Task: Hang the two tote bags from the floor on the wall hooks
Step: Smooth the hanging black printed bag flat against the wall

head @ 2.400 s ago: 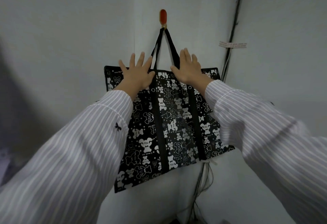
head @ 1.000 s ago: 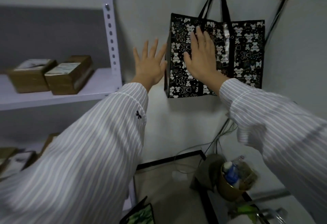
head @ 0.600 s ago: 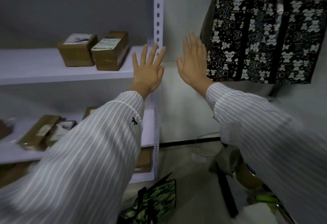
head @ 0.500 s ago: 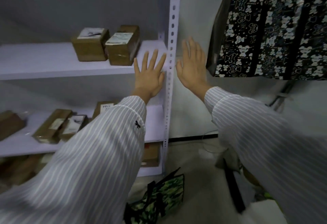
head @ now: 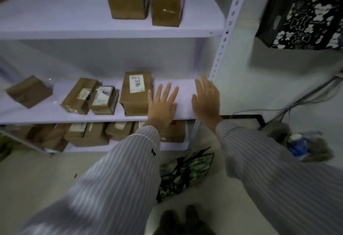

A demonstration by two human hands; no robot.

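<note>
A black tote bag with white bear prints [head: 304, 13] hangs on the wall at the upper right; its hook is out of frame. A green camouflage tote bag [head: 185, 171] lies flat on the floor below my arms, partly hidden by my left sleeve. My left hand [head: 163, 103] and my right hand [head: 206, 99] are both stretched out in the air with fingers straight and spread, holding nothing. They hover in front of the middle shelf, well above the green bag.
A white metal shelving rack [head: 220, 52] with several brown cardboard parcels [head: 135, 93] fills the left. Cables [head: 297, 103] run down the wall at the right to a cluttered bin [head: 304, 145] on the floor. My shoes [head: 183, 220] show at the bottom.
My view has swung down and left from the hung black bag to the shelves and floor. Both hands left the black bag and dropped lower, still open. The green bag came into view.
</note>
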